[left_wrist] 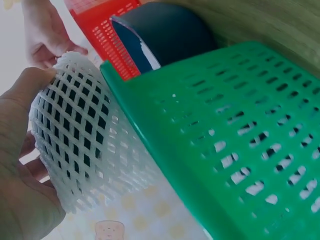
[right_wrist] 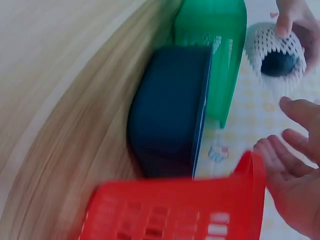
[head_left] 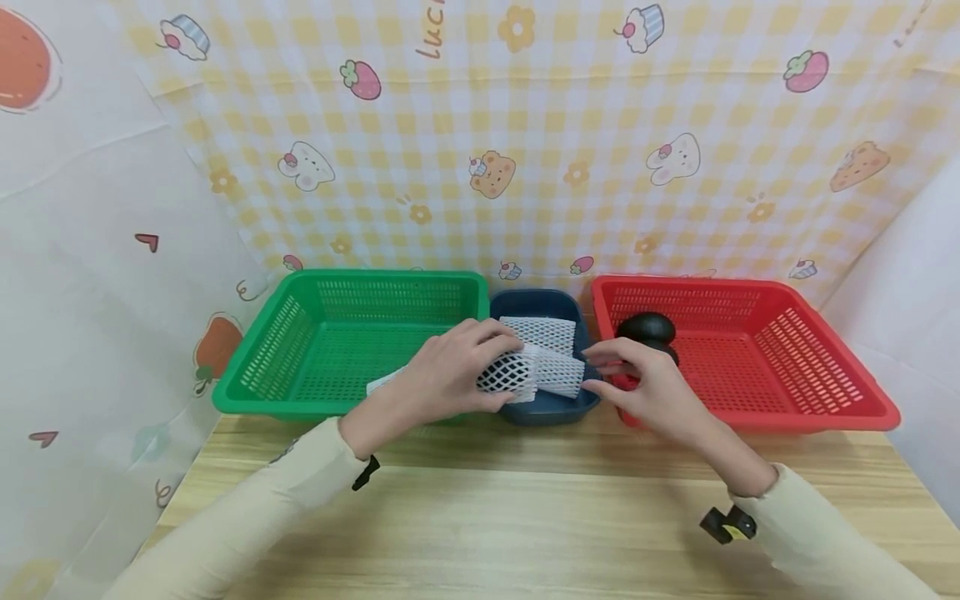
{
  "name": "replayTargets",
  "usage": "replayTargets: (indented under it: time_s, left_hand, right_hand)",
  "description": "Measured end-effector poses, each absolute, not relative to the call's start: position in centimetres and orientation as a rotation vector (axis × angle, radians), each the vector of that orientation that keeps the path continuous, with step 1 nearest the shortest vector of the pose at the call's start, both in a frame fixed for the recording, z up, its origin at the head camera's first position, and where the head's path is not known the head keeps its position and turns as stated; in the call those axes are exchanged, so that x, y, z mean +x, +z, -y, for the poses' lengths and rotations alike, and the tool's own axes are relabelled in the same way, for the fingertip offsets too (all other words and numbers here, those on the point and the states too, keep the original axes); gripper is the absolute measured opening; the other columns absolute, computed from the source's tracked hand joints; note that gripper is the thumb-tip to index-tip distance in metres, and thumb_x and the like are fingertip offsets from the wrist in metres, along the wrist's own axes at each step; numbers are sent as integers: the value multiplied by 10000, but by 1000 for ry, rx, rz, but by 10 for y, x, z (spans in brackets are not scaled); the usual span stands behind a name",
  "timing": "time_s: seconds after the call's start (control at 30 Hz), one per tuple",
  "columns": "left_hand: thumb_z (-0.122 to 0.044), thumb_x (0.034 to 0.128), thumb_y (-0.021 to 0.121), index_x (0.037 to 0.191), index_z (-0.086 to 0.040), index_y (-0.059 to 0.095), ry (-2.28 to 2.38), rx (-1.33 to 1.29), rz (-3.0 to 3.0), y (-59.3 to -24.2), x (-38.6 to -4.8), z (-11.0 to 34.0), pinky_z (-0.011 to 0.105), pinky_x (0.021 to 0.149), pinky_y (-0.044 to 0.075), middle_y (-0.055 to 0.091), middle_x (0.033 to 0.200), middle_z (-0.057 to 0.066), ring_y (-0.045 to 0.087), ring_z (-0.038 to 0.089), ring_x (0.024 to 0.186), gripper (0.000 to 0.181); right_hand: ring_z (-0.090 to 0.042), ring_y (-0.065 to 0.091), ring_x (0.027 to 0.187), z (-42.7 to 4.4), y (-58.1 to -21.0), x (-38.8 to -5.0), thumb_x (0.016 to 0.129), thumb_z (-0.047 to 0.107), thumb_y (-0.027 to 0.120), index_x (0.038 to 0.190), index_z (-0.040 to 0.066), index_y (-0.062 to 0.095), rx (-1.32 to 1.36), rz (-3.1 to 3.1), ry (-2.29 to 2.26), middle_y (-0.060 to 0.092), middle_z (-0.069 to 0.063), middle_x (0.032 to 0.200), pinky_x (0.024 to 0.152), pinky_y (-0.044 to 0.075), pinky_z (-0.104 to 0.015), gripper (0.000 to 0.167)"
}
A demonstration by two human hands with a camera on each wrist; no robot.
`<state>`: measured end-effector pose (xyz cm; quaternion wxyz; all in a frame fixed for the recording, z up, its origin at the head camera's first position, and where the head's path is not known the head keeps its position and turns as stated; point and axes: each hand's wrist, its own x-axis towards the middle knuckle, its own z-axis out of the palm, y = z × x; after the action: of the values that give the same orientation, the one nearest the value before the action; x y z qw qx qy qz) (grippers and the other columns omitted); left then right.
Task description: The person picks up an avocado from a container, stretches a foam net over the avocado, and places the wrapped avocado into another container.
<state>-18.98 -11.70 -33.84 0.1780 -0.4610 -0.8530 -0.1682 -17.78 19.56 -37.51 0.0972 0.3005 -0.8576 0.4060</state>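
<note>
My left hand grips a white foam net sleeve above the left edge of the navy basin. A dark oval fruit, like an avocado, shows through its mesh and at its open end. Flat foam net sleeves lie in the basin. To the right, my right hand hovers by the red basket's left rim, fingers loosely bent and apart, holding nothing. Glossy dark avocados sit in the red basket at its left end, partly hidden behind that hand.
A green basket stands left of the basin, close against it. Inside it, a white foam piece is mostly hidden by my left forearm. The wooden table extends in front, and a patterned cloth hangs behind.
</note>
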Motion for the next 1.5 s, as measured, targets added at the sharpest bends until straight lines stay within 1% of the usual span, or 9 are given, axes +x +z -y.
replayTargets:
  time_s: [0.2,0.37,0.5,0.57,0.7,0.87,1.03,1.27,1.5]
  left_hand:
    - [-358,818,851,1248,-109,675,-477,-1291,2407,-337,-191,125,332,707,560,615,1229,28,579,212,1076,527]
    - [-352,819,849,1260,-115,672,-471,-1266,2430,-337,-192,134,331,692,555,616,1225,23,576,208,1062,531]
    - [-337,816,852,1250,-114,676,-487,-1249,2441,-335,-193,140,332,706,556,618,1219,15,576,203,1055,519]
    - [-329,815,855,1244,-110,678,-503,-1241,2447,-334,-193,144,334,712,555,619,1218,17,576,204,1049,513]
    - [-315,818,853,1238,-107,680,-524,-1220,2457,-333,-195,152,340,727,550,620,1219,24,581,213,1042,499]
    - [-317,825,849,1240,-105,682,-528,-1191,2486,-331,-199,163,357,750,546,621,1227,38,585,223,1049,496]
    - [-335,827,851,1256,-116,677,-535,-1132,2567,-329,-204,177,370,759,539,617,1247,40,586,217,1044,513]
    - [-358,818,860,1263,-117,679,-545,-1065,2625,-327,-211,197,447,864,522,625,1246,40,598,243,1096,537]
    - [-363,832,847,1279,-118,670,-552,-985,2701,-330,-216,218,496,857,521,621,1264,52,599,266,1125,540]
  right_hand:
    - [-217,681,908,-217,-375,-179,753,44,906,1143,52,690,802,2619,1006,690,-64,1057,783,581,-428,445]
    - [-195,674,846,-228,-373,-179,765,82,907,1101,40,681,715,2708,955,688,-56,980,749,590,-373,407]
    - [-148,656,803,-234,-371,-177,814,211,887,1066,71,687,678,2833,933,680,8,905,723,576,-301,351]
    - [-135,645,794,-236,-369,-175,828,270,876,1034,97,694,681,2884,924,669,39,883,718,569,-299,325]
    - [-120,639,787,-239,-367,-173,824,327,874,984,145,706,699,2957,915,665,71,872,719,567,-320,296]
    - [-123,625,783,-242,-363,-169,818,380,868,978,175,708,735,3048,908,664,91,870,712,556,-309,305]
    - [-143,609,774,-242,-362,-167,830,388,855,965,178,708,765,3075,925,655,91,858,691,546,-302,290]
    - [-144,601,743,-241,-362,-167,834,362,856,963,168,714,792,3076,910,647,83,841,659,538,-294,273]
    - [-146,596,717,-240,-361,-168,836,369,852,968,154,713,791,3090,910,640,73,826,631,528,-292,288]
